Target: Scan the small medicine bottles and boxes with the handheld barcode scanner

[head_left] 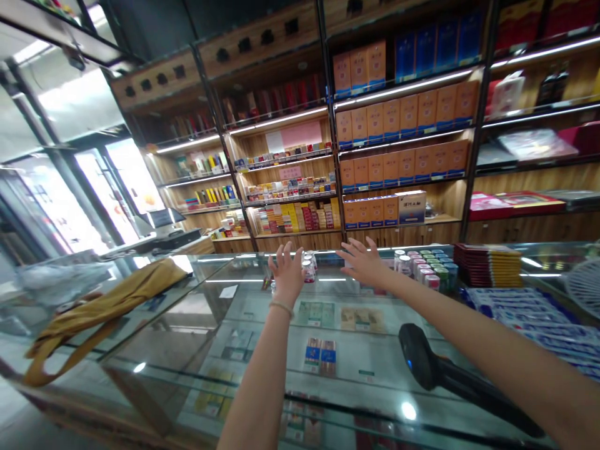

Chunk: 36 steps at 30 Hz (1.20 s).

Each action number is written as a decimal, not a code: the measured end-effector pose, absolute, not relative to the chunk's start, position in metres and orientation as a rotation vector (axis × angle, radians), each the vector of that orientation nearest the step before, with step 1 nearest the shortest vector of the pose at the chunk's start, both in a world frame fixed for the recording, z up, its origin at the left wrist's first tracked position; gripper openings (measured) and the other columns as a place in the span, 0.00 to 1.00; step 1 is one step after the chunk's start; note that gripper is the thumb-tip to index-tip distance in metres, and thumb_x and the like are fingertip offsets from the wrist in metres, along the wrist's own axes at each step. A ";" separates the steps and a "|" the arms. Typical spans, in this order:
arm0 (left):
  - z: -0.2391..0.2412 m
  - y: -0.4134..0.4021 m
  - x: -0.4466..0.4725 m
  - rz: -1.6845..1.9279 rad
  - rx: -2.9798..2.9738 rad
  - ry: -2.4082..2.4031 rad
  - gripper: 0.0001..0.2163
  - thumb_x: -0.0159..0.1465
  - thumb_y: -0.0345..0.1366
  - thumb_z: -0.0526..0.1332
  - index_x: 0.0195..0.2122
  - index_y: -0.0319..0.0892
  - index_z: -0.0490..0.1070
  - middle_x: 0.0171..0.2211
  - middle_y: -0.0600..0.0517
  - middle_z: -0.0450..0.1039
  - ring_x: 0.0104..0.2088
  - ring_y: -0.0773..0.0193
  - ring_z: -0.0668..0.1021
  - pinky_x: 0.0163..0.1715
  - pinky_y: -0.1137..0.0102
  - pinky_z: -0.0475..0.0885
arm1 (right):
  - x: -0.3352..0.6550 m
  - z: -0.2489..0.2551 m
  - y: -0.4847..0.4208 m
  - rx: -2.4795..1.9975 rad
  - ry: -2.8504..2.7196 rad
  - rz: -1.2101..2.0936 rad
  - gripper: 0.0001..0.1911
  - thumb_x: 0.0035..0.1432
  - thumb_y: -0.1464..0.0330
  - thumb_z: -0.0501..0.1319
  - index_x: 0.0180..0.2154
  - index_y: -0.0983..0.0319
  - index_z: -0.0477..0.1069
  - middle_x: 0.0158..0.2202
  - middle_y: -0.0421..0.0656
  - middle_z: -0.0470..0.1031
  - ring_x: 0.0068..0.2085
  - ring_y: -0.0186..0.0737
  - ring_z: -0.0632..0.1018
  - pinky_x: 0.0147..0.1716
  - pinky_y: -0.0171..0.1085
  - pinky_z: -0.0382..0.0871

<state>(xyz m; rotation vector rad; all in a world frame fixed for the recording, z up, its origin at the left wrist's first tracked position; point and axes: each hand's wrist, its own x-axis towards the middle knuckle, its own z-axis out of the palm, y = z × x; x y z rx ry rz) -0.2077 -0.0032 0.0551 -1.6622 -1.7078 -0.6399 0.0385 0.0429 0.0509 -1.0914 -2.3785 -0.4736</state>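
Both my arms reach out over a glass display counter point(262, 312). My left hand point(287, 274) has its fingers spread, beside a few small round containers point(308, 269) at the counter's far side. Nothing shows in its grasp. To the right, my right hand point(363, 262) is also open, fingers apart and pointing left. Several small lidded containers point(422, 265) in white, pink, green and blue stand in rows just right of it. A black handheld barcode scanner point(422, 356) lies on the glass under my right forearm, which hides part of its handle.
A mustard-coloured bag point(107, 306) lies on the left counter. Red and yellow packets point(487, 265) are stacked at the right, with blue-and-white packages point(529, 319) nearer. A white fan point(584, 281) stands at the right edge. Shelves of orange boxes point(403, 162) line the back wall.
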 end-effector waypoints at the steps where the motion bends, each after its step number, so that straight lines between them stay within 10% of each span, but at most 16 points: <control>1: 0.055 -0.001 -0.210 -0.636 -1.668 -1.719 0.28 0.59 0.33 0.66 0.61 0.50 0.68 0.69 0.41 0.57 0.69 0.43 0.57 0.66 0.40 0.49 | 0.035 0.051 0.045 -1.096 -2.388 -0.460 0.27 0.68 0.57 0.52 0.66 0.52 0.62 0.69 0.48 0.61 0.70 0.55 0.56 0.67 0.62 0.36; 36: 0.030 0.021 -0.216 -0.568 -1.724 -1.739 0.10 0.65 0.32 0.59 0.40 0.49 0.81 0.67 0.50 0.62 0.70 0.43 0.55 0.66 0.34 0.42 | -0.084 0.041 0.106 -1.180 -2.561 -0.127 0.15 0.64 0.60 0.58 0.50 0.55 0.76 0.73 0.48 0.49 0.73 0.56 0.44 0.65 0.65 0.36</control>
